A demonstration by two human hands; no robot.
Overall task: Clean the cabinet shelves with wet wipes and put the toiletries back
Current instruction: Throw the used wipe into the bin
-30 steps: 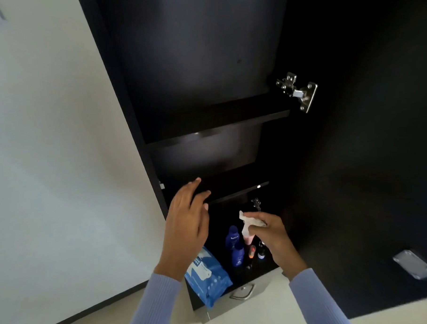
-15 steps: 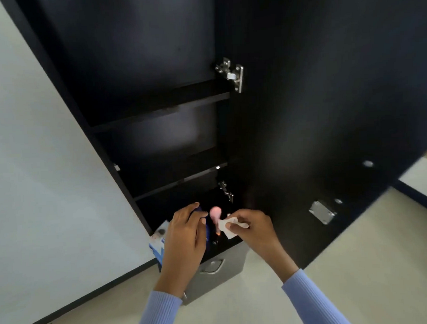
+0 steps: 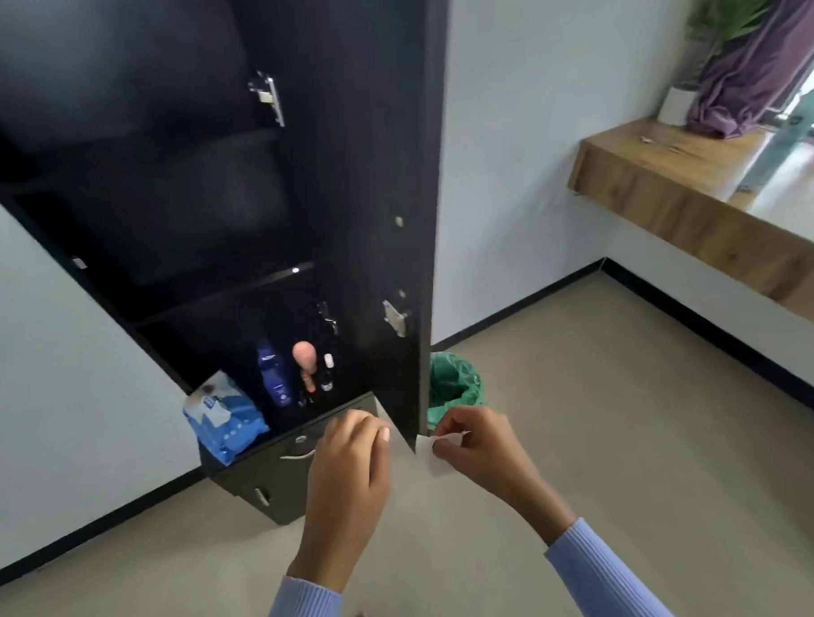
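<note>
One crumpled white wipe (image 3: 437,452) was pinched in the right hand (image 3: 483,447), just off the open cabinet door's (image 3: 382,216) lower corner, above a green-lined bin (image 3: 455,386). The left hand (image 3: 351,464) hung loosely curled, holding nothing. One blue wipes pack (image 3: 223,419) overhung the bottom shelf edge; a blue bottle (image 3: 273,374) stood upright beside a pink-topped one (image 3: 305,364).

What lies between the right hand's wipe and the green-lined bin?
In the head view nothing lies between them: the wipe in the right hand sits just below the bin, with the cabinet door's edge alongside.
</note>
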